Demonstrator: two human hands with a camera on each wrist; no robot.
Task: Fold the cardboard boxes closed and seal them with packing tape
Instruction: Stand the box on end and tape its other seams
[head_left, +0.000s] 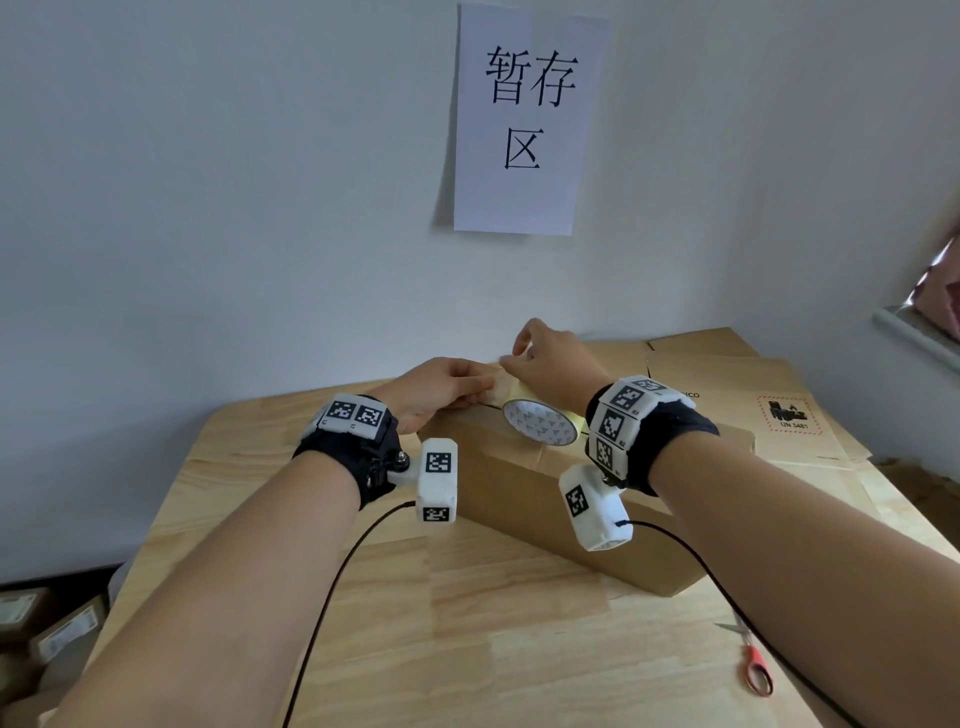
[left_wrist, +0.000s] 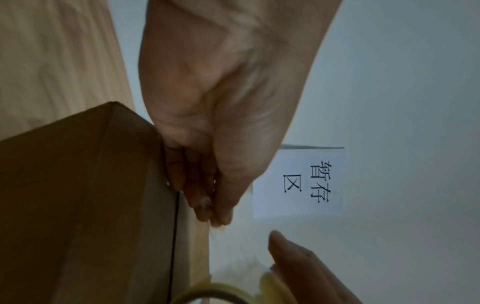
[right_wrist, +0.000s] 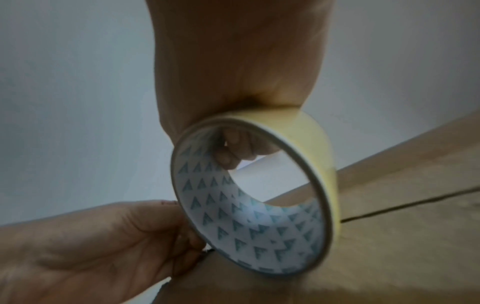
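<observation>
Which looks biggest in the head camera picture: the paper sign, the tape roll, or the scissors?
1. Paper sign, clearly largest.
2. Tape roll and scissors look about alike; the scissors lie nearer the camera, so I won't rank them.

A brown cardboard box (head_left: 524, 483) sits on the wood table w/ its top flaps folded shut; a thin dark seam runs btwn them. A yellow tape roll (head_left: 540, 422) stands on edge on top of the box, near the far end. White inside w/ little blue triangles.
</observation>
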